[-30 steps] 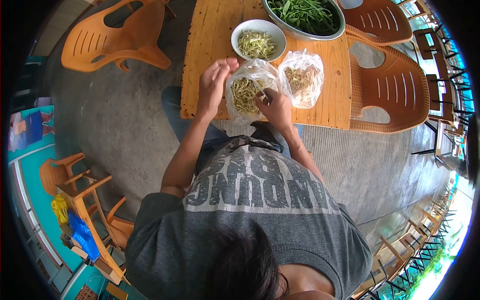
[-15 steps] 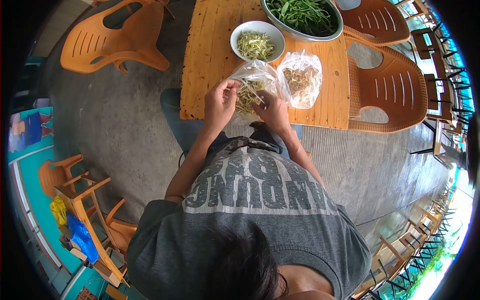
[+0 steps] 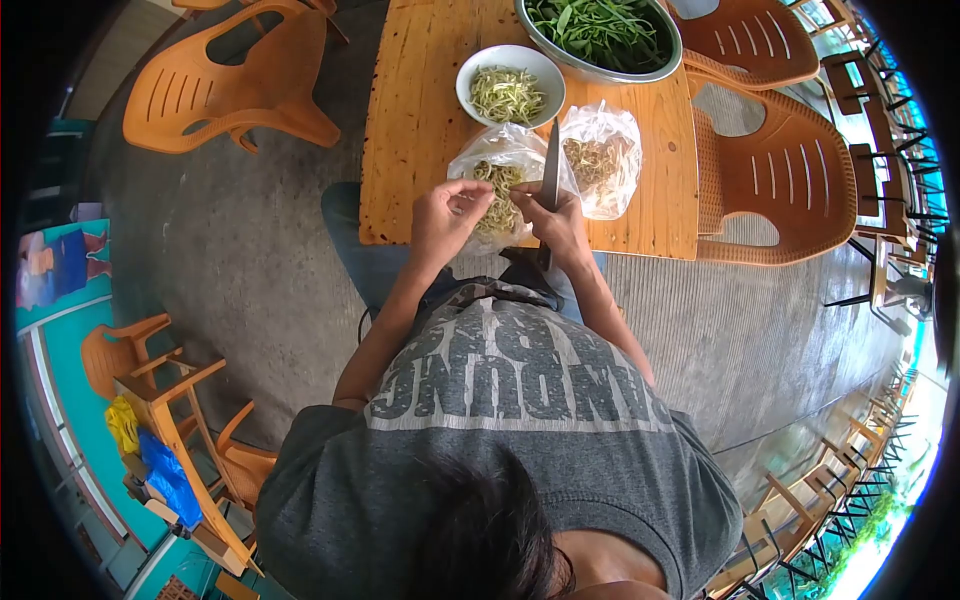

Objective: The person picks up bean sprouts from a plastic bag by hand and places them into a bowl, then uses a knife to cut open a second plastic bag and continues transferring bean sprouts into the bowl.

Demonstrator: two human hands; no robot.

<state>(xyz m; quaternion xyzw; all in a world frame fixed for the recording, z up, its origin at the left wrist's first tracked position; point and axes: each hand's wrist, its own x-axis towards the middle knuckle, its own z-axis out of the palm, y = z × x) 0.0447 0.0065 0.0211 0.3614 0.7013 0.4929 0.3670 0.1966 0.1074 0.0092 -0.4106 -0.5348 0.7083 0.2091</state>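
Note:
My right hand [image 3: 562,228] is wrapped round a knife [image 3: 551,168], whose blade points away from me toward the bowls. Its thumb and forefinger reach over the bean sprouts [image 3: 497,205] in an open clear plastic bag [image 3: 462,163] at the table's near edge. My left hand [image 3: 447,218] is at the left side of this bag, fingers curled and tips pinched above the sprouts; whatever they hold is too small to make out. A white bowl [image 3: 465,95] of pale trimmed sprouts stands just beyond. Right of the knife lies a second clear bag [image 3: 622,150] with brownish scraps.
A large metal bowl [image 3: 676,52] of green leafy vegetables stands at the far end of the wooden table [image 3: 410,110]. Orange chairs [image 3: 790,190] are pushed up along the right side, and another orange chair [image 3: 235,85] stands on the floor to the left.
The knife has swung from lying low across the sprouts to pointing away from me. My fingertips have come closer together, and more of the sprouts in the bag shows.

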